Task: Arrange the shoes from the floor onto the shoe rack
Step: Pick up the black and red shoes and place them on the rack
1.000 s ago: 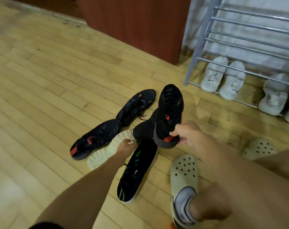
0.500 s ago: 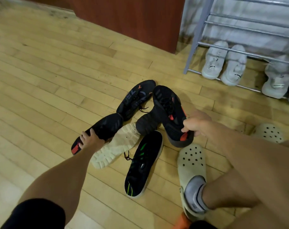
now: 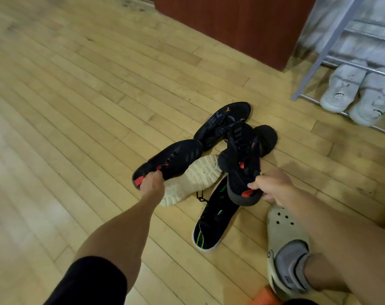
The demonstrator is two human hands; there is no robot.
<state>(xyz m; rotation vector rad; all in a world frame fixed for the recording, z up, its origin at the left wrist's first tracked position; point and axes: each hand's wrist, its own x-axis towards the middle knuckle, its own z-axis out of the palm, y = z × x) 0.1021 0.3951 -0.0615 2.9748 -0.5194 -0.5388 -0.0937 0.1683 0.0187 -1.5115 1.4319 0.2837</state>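
White sneakers, a pair of them, already sit side by side on the bottom rungs of the grey metal shoe rack at the upper right, so we judge a part of the task done; how much more the rack holds we cannot tell, since most of it lies outside the view.

What is left is the heap on the pale wooden plank floor. We have our left hand closed around the heel of a black sneaker with an orange-red heel tab, which looks only just lifted, its toe near the pile. Our right hand is closed on the heel of its apparent mate, a second black sneaker with orange-red accents, held up toe-away above the others. So one pair is in hand and well apart from the rack.

Under and around them remain a black running shoe with a small orange mark at the toe, a shoe turned sole-up showing a cream lugged sole, a black shoe with green stripes and a white sole edge, and a dark rounded shape behind the right-hand shoe that may be another shoe's toe; we cannot say for certain.

By our reckoning the job is early to middling: the held pair must be carried across to the rack, then at least three more shoes.
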